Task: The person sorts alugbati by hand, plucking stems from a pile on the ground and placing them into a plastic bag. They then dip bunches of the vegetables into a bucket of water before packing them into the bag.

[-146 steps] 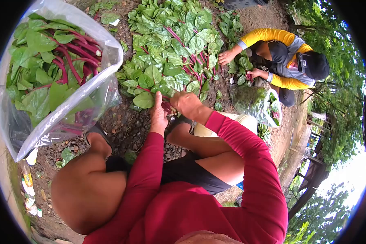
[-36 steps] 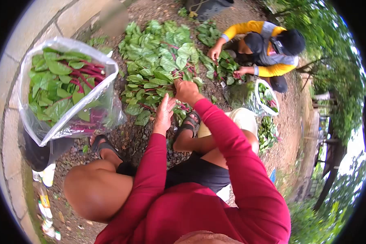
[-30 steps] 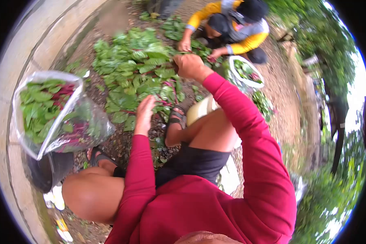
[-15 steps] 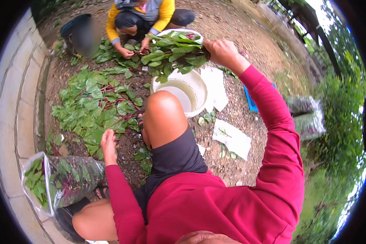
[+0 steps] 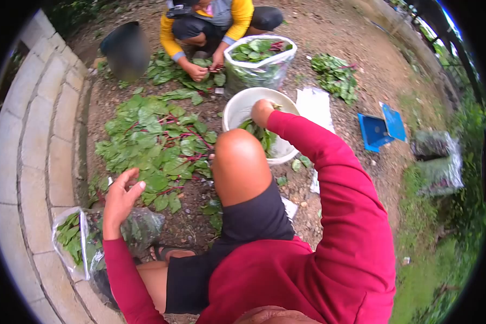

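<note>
My right hand [image 5: 263, 112] reaches down into a white bucket [image 5: 234, 110], closed round a bunch of green leaves [image 5: 265, 139] that hangs inside it. The bucket stands just beyond my raised knee. My left hand [image 5: 121, 201] holds nothing, its thumb and fingers apart, above a plastic bag of leaves [image 5: 141, 224]. Between that hand and the bucket, a wide pile of green leaves with red stems [image 5: 151, 140] lies on the ground.
A co-worker [image 5: 202, 32] crouches at the top, hands on leaves. Beside them stand an open bag of leaves [image 5: 259, 56] and a dark bucket [image 5: 125, 51]. More leaves [image 5: 335, 75], a blue object [image 5: 380, 127] and filled bags [image 5: 437, 162] lie right. A block wall [image 5: 38, 156] runs left.
My right hand has lowered the leaf bunch from above the bucket into it. My left hand has moved left and spread its fingers. The view has shifted.
</note>
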A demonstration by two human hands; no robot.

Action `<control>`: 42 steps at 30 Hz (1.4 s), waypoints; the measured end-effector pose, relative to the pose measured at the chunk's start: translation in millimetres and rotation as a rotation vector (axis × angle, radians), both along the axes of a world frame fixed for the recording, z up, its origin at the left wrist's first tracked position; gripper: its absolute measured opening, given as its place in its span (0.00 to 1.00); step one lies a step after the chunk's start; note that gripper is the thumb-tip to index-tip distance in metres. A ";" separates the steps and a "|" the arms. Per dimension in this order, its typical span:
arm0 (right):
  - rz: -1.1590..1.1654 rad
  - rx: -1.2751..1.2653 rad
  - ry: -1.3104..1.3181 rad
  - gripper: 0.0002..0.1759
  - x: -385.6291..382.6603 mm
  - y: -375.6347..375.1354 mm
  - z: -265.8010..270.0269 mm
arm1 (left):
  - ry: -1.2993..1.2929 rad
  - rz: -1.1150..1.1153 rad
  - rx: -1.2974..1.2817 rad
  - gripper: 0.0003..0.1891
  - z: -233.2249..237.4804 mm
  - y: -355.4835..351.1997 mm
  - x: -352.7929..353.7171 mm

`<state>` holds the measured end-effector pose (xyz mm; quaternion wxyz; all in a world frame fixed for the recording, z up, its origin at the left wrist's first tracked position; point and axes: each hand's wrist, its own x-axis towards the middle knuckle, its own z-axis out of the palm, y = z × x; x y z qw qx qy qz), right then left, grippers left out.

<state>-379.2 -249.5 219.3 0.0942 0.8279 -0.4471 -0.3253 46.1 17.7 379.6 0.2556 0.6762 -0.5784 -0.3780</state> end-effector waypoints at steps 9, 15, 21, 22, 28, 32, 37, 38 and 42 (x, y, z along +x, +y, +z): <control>-0.228 0.187 -0.168 0.15 -60.8 -27.6 -102.7 | 0.040 0.466 -0.288 0.21 55.9 91.8 61.0; -0.384 0.348 -0.317 0.21 -118.9 -17.5 -242.2 | -0.012 0.587 -0.447 0.21 49.7 104.9 95.9; -0.502 0.310 -0.230 0.20 -71.4 26.3 -135.0 | -0.090 0.598 -0.443 0.21 36.5 119.6 119.8; -0.498 0.306 -0.221 0.20 -66.5 28.1 -117.5 | -0.095 0.613 -0.447 0.21 37.4 121.4 121.3; -0.310 0.183 -0.249 0.15 -71.8 23.9 -68.0 | -0.181 0.612 -0.395 0.21 48.7 141.1 131.8; -0.116 -0.005 -0.184 0.08 -81.5 6.1 -33.2 | -0.198 0.580 -0.311 0.24 49.9 159.6 137.7; 0.045 -0.192 -0.104 0.10 -86.7 2.1 56.4 | -0.178 0.541 -0.193 0.28 42.3 182.5 144.7; 0.074 -0.253 -0.036 0.09 -85.3 6.1 72.8 | -0.190 0.526 -0.163 0.28 40.1 186.6 146.8; 0.136 -0.369 -0.080 0.08 -89.8 10.7 120.5 | -0.272 0.408 -0.069 0.30 46.2 194.0 140.2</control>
